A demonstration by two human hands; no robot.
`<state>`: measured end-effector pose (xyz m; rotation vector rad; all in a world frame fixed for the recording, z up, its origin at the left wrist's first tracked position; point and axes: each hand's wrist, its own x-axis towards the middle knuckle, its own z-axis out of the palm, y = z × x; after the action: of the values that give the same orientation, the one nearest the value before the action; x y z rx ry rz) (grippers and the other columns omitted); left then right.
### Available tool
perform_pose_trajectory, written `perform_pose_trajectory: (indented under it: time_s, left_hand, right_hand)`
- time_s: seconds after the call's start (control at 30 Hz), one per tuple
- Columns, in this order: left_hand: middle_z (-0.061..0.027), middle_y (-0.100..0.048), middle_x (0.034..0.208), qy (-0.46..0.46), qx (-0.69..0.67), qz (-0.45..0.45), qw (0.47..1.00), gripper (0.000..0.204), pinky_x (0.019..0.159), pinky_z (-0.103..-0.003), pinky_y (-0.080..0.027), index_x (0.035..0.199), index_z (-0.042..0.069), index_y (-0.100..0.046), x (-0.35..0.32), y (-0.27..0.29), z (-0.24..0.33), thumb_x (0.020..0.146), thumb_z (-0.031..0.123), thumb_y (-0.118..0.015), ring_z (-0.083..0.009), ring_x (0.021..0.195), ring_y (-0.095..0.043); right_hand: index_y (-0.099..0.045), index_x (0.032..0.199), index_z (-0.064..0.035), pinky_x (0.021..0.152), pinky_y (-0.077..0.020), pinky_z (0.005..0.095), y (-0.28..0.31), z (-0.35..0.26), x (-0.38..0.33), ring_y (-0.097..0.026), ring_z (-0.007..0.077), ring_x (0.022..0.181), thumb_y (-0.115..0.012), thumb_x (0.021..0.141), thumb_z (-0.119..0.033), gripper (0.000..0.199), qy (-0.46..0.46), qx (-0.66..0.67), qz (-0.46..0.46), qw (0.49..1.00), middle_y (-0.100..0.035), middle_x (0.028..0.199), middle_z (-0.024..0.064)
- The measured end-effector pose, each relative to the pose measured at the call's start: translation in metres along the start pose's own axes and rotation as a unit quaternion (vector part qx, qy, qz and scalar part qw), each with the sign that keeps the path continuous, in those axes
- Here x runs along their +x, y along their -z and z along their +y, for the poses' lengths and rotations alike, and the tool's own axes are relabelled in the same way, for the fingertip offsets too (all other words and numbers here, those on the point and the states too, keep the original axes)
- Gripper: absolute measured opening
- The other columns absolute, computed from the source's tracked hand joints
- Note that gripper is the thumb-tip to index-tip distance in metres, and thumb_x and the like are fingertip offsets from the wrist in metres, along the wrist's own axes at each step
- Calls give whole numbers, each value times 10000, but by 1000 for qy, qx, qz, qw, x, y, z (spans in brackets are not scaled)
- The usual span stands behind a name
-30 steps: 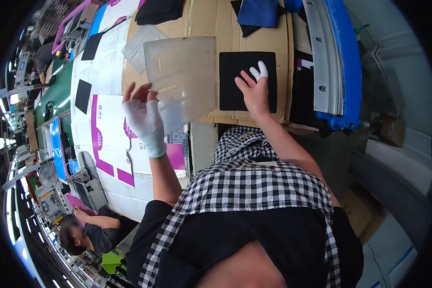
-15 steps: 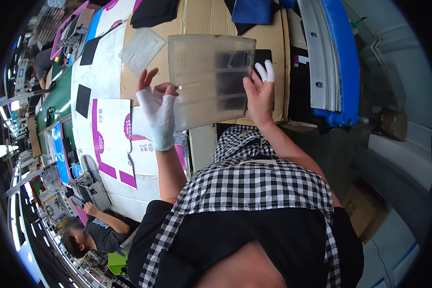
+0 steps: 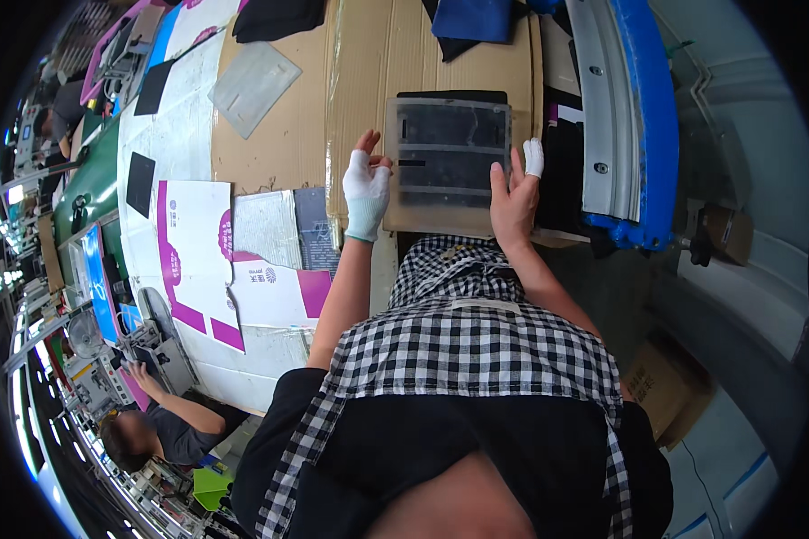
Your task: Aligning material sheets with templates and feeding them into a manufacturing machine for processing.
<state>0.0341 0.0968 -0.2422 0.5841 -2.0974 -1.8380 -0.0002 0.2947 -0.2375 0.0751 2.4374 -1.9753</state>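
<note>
A translucent plastic sheet (image 3: 445, 166) lies over a black flat pad (image 3: 454, 96) on the cardboard-covered bench (image 3: 288, 144). My left hand (image 3: 367, 193), in a white glove, rests against the sheet's left edge with fingers spread. My right hand (image 3: 512, 193), bare except for white fingertip covers, presses flat on the sheet's right edge. Neither hand grips the sheet; both lie at its sides.
A second clear sheet (image 3: 252, 85) lies further back left. White and magenta flat cartons (image 3: 198, 260) lie at left. A blue and grey rail (image 3: 620, 117) runs along the right. Dark cloth pieces (image 3: 476, 18) lie at the back. Another person (image 3: 153, 431) works lower left.
The plastic sheet was held up at left in my left hand, then carried right and laid down over the black pad. Both hands now rest flat at its edges.
</note>
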Motion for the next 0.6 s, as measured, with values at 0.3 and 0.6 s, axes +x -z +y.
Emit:
perform_pose_trajectory:
  time_s: [0.3, 0.6]
  left_hand:
    - [-116, -520, 1187, 8, 52, -30, 998, 446, 762, -222, -425, 1212, 23, -439, 31, -15, -10, 777, -76, -421, -146, 859, -530]
    - [-113, -532, 1170, -24, 32, -32, 999, 403, 863, -262, -389, 1180, 35, -463, 35, -10, -12, 787, -43, -426, -196, 995, -520]
  right_hand:
    - [-235, 1292, 41, 1000, -334, 325, -13, 11, 15, -388, 281, 1221, -545, 849, -104, 560, 25, -66, 32, 997, -347, 1327, 218]
    - [-275, 1248, 67, 994, -341, 341, -19, 12, 20, -413, 288, 1199, -553, 847, -126, 525, 40, -88, 42, 994, -383, 1300, 223]
